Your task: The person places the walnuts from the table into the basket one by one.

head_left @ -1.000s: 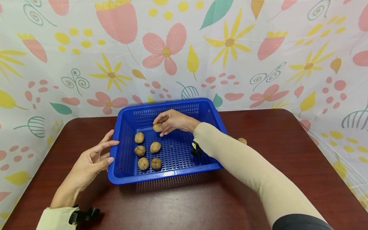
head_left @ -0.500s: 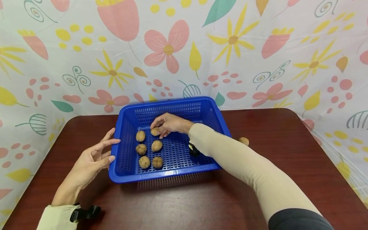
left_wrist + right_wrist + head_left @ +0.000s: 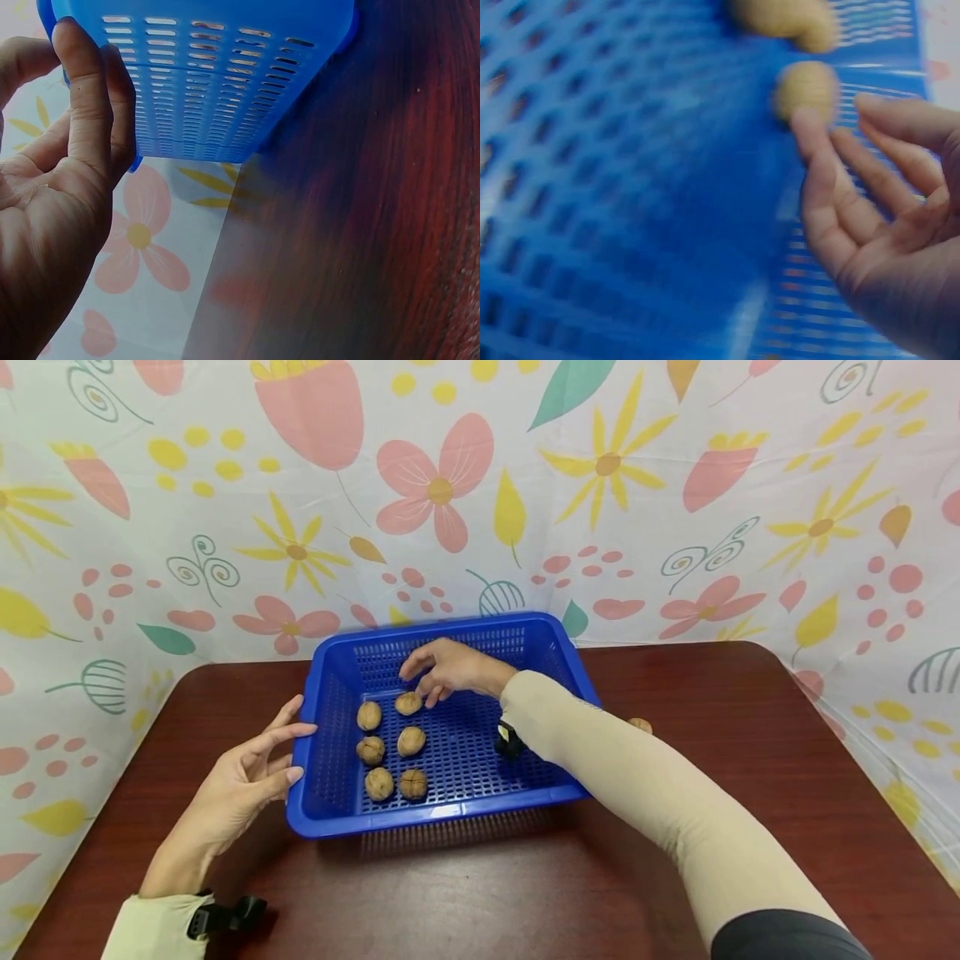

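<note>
In the head view, a blue plastic basket (image 3: 480, 810) with slotted walls stands on the table, several walnuts in its left half in two columns. My left hand (image 3: 236, 781) grips the basket's left rim lightly, with the fingers at the rim also seen in the left wrist view. Inside the basket, my right hand (image 3: 457, 667) hovers just above and right of the back walnut (image 3: 408, 702) of the second column, fingers parted. A fingertip overlaps that walnut (image 3: 806, 90) in the blurred right wrist view; I cannot tell whether it touches. The nearest walnut (image 3: 413, 784) shows a dark cross-shaped line.
Another walnut (image 3: 641, 725) lies on the table right of the basket, partly hidden by my right sleeve (image 3: 645, 777). The dark red-brown wooden table (image 3: 420, 893) meets a flower-printed cloth (image 3: 450, 577) behind the basket.
My right hand lowered a walnut to the basket floor, at the back of the second column. Its fingers have since parted from it and lifted slightly. The left hand stays at the rim.
</note>
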`<state>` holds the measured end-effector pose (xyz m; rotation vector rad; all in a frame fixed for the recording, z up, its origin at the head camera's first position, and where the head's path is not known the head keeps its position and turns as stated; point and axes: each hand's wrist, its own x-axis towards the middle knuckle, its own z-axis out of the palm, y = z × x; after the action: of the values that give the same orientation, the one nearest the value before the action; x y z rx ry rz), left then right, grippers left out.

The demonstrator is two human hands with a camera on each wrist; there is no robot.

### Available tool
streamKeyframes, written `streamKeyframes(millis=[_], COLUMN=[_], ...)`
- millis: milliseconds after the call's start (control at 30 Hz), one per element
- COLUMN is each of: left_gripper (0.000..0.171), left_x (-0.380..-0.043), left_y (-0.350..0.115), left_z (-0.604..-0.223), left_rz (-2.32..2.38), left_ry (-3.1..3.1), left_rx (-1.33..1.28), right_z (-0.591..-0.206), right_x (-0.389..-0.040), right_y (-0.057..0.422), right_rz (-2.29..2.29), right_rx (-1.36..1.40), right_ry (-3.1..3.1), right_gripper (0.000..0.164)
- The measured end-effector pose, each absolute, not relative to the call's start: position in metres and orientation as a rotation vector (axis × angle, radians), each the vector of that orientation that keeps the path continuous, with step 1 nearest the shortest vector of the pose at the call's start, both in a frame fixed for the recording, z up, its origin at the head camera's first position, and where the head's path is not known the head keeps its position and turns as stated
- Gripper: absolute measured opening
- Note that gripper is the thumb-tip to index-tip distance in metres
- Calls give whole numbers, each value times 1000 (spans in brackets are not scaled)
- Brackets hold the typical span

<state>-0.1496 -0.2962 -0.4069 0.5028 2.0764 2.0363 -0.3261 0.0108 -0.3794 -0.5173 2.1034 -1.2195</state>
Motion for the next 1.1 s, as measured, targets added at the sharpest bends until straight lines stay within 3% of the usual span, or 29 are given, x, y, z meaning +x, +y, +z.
streamKeyframes(millis=[367, 600, 1100], left_gripper=[45, 45, 46], left_x=[-149, -149, -148], left_y=[-296, -297, -295], left_z=[-405, -405, -405], left_rz=[2022, 2023, 2029], left_ry=[2084, 2068, 2075], left_rx=[510, 518, 508], right_z=[-319, -297, -358], right_x=[-305, -271, -226], right_y=[105, 186, 299], right_rz=[-1339, -1465, -1549], right_rx=[-633, -501, -332], right_ry=[2260, 2397, 2395], right_gripper=[40, 33, 35])
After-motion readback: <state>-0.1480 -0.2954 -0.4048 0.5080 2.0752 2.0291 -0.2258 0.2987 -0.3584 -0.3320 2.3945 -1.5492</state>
